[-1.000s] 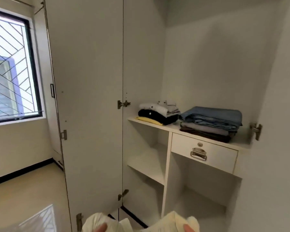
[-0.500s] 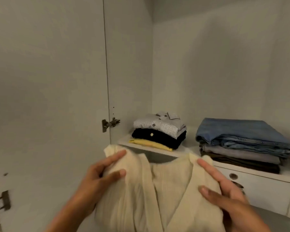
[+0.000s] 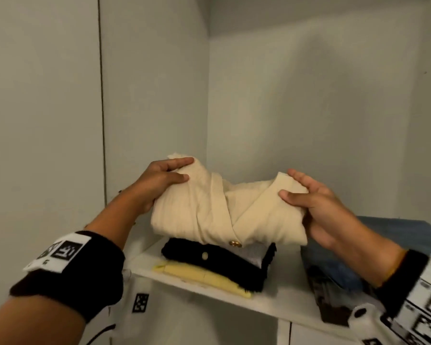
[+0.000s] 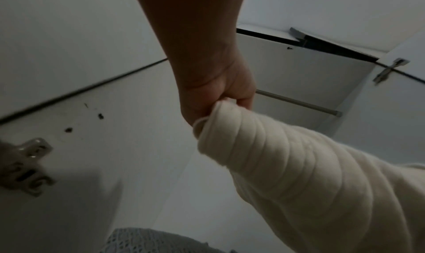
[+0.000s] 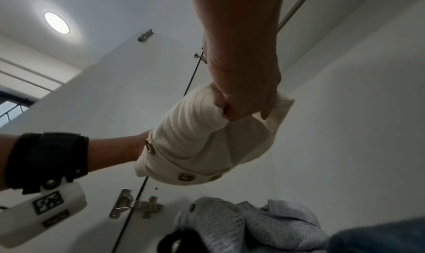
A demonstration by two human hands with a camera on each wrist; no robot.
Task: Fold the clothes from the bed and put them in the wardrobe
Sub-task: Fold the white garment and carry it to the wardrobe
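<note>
A folded cream cardigan with gold buttons hangs in the air just above the left pile of clothes on the wardrobe shelf. My left hand grips its left end, thumb on top, and my right hand grips its right end. That pile holds a pale grey shirt, a black garment and a yellow one at the bottom. The left wrist view has my left hand clutching the ribbed cream cardigan. From the right wrist, my right hand bunches the cream cardigan over the grey shirt.
A second pile, with blue jeans on top, lies at the right of the shelf. The white wardrobe door stands open on the left with a hinge. A hanging rail runs overhead inside the wardrobe.
I have stepped up to the wardrobe and both hands have lifted the cream cardigan from waist height to just over the left pile on the shelf.
</note>
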